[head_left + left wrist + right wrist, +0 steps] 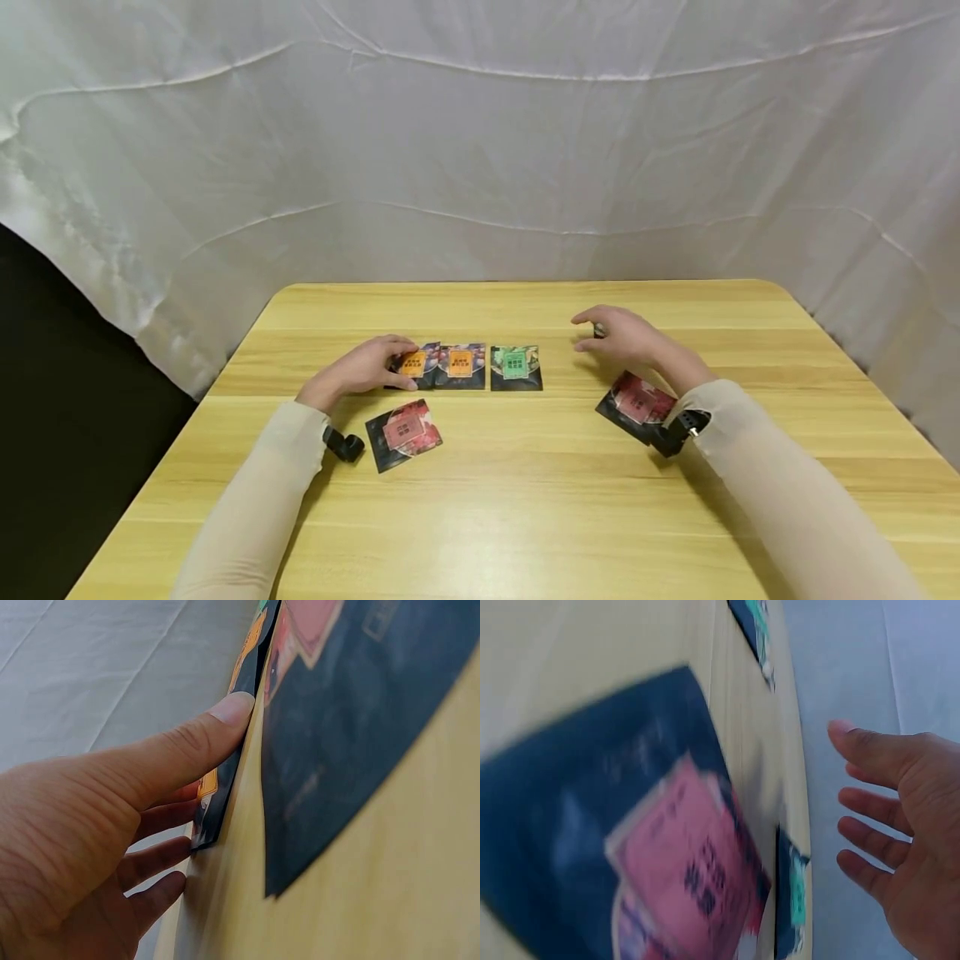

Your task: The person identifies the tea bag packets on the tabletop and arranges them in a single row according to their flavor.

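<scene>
head view showed the left orange packet [420,363] lying flat at the left end of a row, its right edge touching the right orange packet [461,365]. the left hand [358,367] had it pinched, thumb on the near side, fingers on the far side. this step looked like setting it straight. farther right lay a green packet [516,367]. the right hand [626,335] held nothing, fingers apart, close to another green packet [795,892]; the next move seemed to call for closing on that. nearer, a left red packet [403,433] and a right red packet [636,405] lay on the table [487,517].
</scene>
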### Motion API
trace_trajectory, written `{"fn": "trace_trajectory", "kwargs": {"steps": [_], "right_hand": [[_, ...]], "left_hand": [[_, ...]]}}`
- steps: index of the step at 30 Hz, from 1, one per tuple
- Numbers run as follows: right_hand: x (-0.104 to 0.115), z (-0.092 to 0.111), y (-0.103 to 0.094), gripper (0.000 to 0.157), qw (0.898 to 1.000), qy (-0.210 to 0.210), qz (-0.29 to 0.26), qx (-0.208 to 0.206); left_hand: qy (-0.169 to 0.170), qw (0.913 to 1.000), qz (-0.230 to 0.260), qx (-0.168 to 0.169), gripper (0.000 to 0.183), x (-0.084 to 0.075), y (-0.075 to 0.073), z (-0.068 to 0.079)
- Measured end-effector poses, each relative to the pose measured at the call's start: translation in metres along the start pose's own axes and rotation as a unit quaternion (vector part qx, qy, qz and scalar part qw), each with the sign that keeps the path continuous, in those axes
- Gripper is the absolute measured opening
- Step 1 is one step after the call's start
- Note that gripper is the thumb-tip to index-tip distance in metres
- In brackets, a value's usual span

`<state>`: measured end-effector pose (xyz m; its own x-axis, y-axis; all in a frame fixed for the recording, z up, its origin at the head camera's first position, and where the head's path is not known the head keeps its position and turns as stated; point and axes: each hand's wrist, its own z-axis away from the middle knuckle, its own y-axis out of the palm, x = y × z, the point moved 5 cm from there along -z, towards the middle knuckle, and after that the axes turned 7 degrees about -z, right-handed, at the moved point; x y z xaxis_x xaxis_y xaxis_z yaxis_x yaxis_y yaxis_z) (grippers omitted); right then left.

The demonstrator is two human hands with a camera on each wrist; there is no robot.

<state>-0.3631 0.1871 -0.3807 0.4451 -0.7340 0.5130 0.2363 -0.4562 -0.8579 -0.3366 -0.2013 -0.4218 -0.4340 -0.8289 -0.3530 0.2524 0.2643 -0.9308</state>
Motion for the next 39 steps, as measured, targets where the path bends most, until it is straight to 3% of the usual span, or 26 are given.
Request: {"fn": "trace_trajectory", "kwargs": {"steps": [10,23,31,39], "right_hand": [[-0.040,0.004,-0.016,0.056,0.999,0.010,-0.022,-0.021],[-0.079,0.011,-0.018,0.069,0.998,0.036,-0.050,-0.004],[-0.092,0.012,-0.016,0.073,0.997,0.053,-0.048,0.003],[-0.095,0.010,-0.015,0.065,0.999,0.044,-0.018,0.003]], "left_hand": [[-0.001,1.0000,-0.004,0.000,0.082,-0.001,0.001,0.000],[0.001,1.0000,-0.004,-0.003,0.079,-0.003,0.002,-0.001],[0.004,1.0000,0.001,-0.001,0.079,-0.004,0.004,-0.004],[0.009,1.0000,0.001,-0.002,0.078,-0.005,0.003,-0.007]]}}
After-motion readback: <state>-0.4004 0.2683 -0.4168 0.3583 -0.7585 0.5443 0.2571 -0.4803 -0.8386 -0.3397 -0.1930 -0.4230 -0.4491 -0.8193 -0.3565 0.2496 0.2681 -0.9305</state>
